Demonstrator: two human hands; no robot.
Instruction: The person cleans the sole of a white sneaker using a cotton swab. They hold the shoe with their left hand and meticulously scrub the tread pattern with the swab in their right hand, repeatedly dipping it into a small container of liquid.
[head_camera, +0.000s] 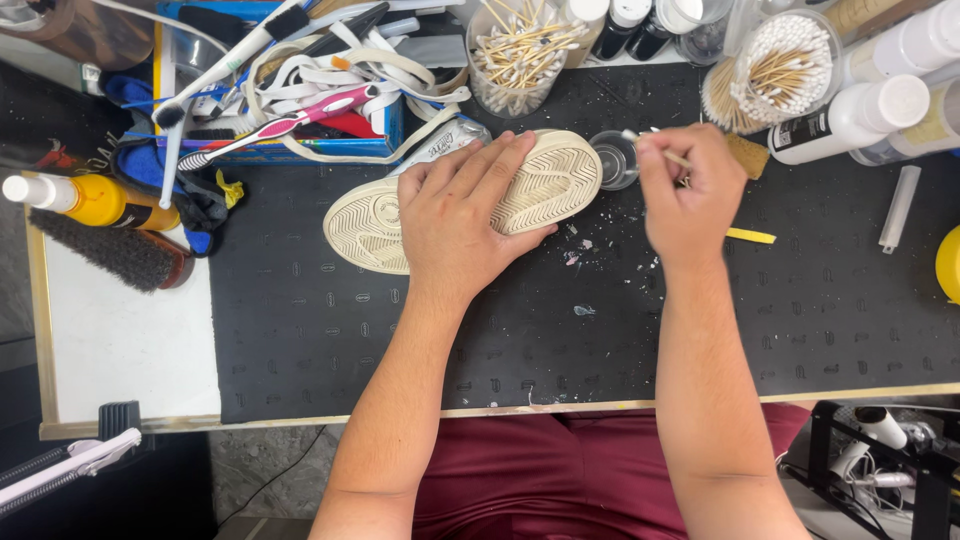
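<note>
A shoe (555, 180) lies sole-up on the black mat (400, 320), its cream ribbed sole facing me. My left hand (462, 215) lies flat on the middle of the sole and presses it down. My right hand (688, 195) is to the right of the shoe's toe, fingers pinched on a thin wooden swab stick (660, 152). The stick's tip is over a small clear glass dish (613, 160) just beyond the toe. Small white flecks lie on the mat below the shoe.
Clear cups of cotton swabs (515, 50) (775, 70) and white bottles (850, 120) stand at the back. A blue tray (300, 150) holds toothbrushes and laces at the back left. A yellow spray bottle (95, 200) and a bristle brush (110, 250) lie left.
</note>
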